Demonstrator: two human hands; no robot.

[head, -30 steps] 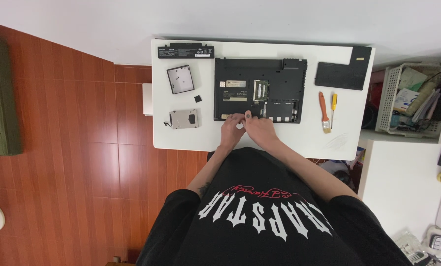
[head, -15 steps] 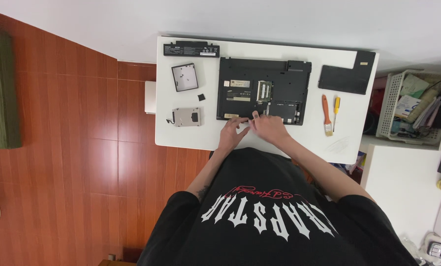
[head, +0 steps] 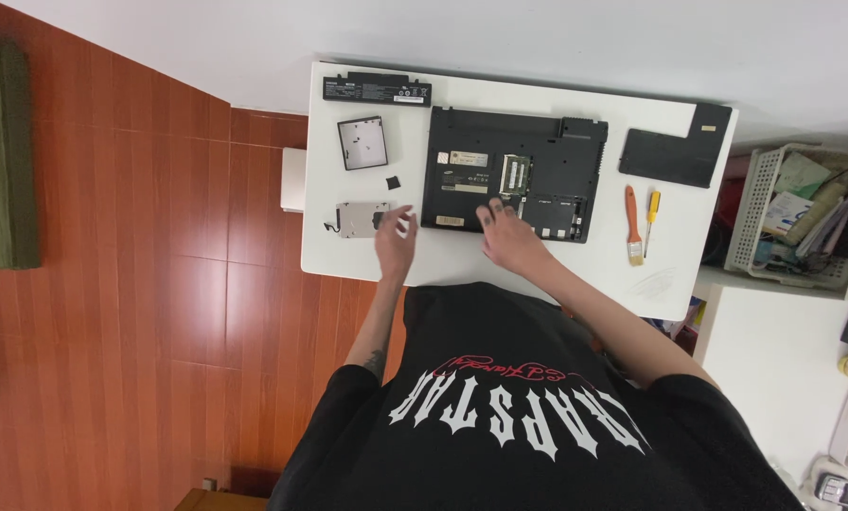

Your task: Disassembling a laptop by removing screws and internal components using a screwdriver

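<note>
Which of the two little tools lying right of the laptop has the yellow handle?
The slimmer screwdriver, farther right. The tool beside it, nearer the upturned laptop, is a brush with an orange handle and pale bristles.

matt black plastic laptop base [head: 514, 175], bare metal drive caddy [head: 356, 219], smooth white table [head: 556, 270].

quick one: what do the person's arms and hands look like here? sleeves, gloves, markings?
Both hands are bare: left hand, right hand, with no gloves, and no rings or watch that I can make out. The forearms are uncovered; a black short-sleeved T-shirt with white and red lettering ends near the elbows. A small dark mark, perhaps a tattoo, sits on the left forearm.
</note>
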